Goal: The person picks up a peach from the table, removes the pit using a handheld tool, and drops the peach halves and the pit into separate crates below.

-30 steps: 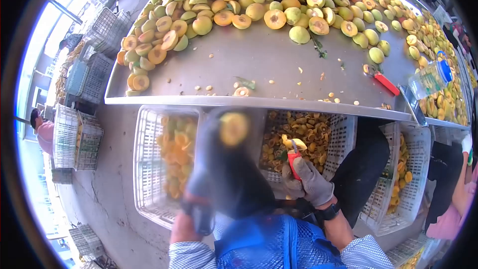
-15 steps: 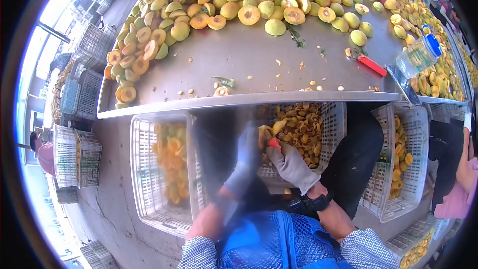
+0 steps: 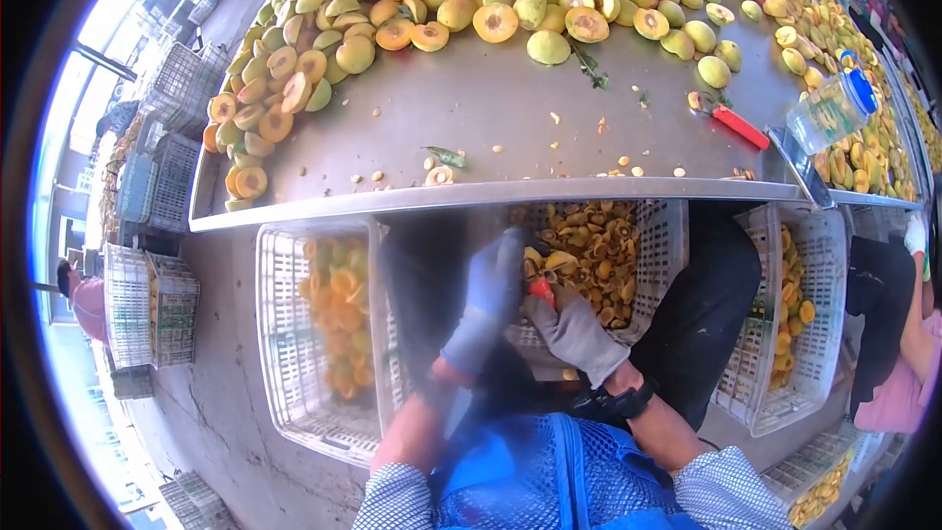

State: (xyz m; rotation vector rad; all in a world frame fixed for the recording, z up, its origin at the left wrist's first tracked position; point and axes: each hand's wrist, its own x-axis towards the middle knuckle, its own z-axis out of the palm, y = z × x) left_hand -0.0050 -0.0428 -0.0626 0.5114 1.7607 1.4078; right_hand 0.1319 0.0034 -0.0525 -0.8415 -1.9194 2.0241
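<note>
1. Here, I have the gloved right hand (image 3: 572, 326) below the near edge of the surface (image 3: 461, 118), its fingers wrapped around a red-handled tool (image 3: 541, 291); only a little of the handle shows.
2. My left hand (image 3: 494, 280), gloved too, is blurred just beside it, and I cannot tell whether its fingers grip anything.
3. A yellow fruit piece (image 3: 561, 263) sits just past the red handle, between the surface's near edge and the right hand; I cannot make out whether the tool touches it.
4. Beyond the hands I see the middle crate (image 3: 662, 243) with its fruit scraps (image 3: 610, 270), between two dark-clothed legs (image 3: 702, 319).
5. Halved fruit (image 3: 494, 24) lies heaped along the surface's far edge and down its left edge to the near-left corner.
6. Toward the near-right corner I find a second red-handled tool (image 3: 741, 127), a phone (image 3: 802, 169) reaching the near edge, and a clear jar (image 3: 826, 118) with a blue lid.
7. By the near edge, outside the legs, stand a left crate (image 3: 280, 353) and a right crate (image 3: 810, 363), both holding yellow fruit.
</note>
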